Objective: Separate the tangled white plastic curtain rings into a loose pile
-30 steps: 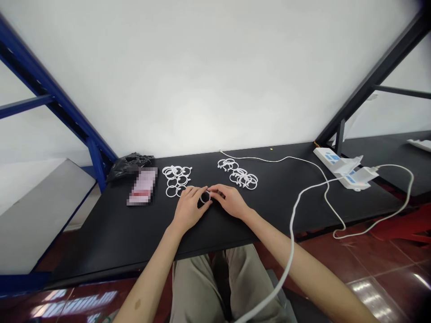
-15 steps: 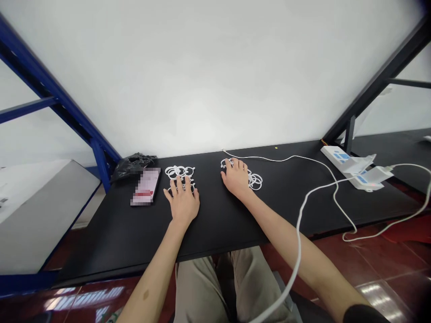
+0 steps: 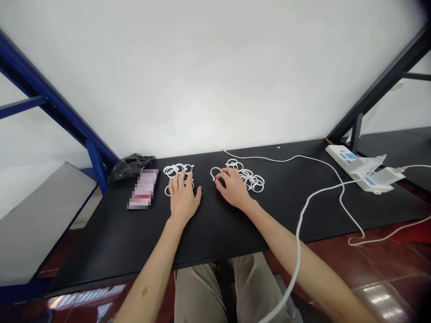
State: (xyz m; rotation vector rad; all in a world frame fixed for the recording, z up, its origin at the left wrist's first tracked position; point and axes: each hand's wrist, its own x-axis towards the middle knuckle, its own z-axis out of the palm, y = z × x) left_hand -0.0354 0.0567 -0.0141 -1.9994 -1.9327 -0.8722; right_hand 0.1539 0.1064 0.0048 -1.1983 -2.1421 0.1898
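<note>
Several white rings with small knobs lie in two groups on the black table (image 3: 208,233). Over the near part of the left ring pile (image 3: 173,170) rests my left hand (image 3: 183,197), fingers stretched out and thumb apart; it covers some rings. My right hand (image 3: 234,188) pinches a single white ring (image 3: 213,172) at its near edge, between thumb and fingers. This ring lies left of the right ring pile (image 3: 257,183), which shows behind and to the right of that hand.
Left of the rings lie a phone (image 3: 144,188) and a crumpled black plastic bag (image 3: 129,167). White power strips (image 3: 352,166) sit at the right end, and a white cable (image 3: 305,211) crosses in front of my right forearm. A pale wall (image 3: 215,89) stands behind the table.
My right hand has moved left and towards me from the right pile, bringing one ring away from it. My left hand has shifted slightly, its thumb now spread wider.
</note>
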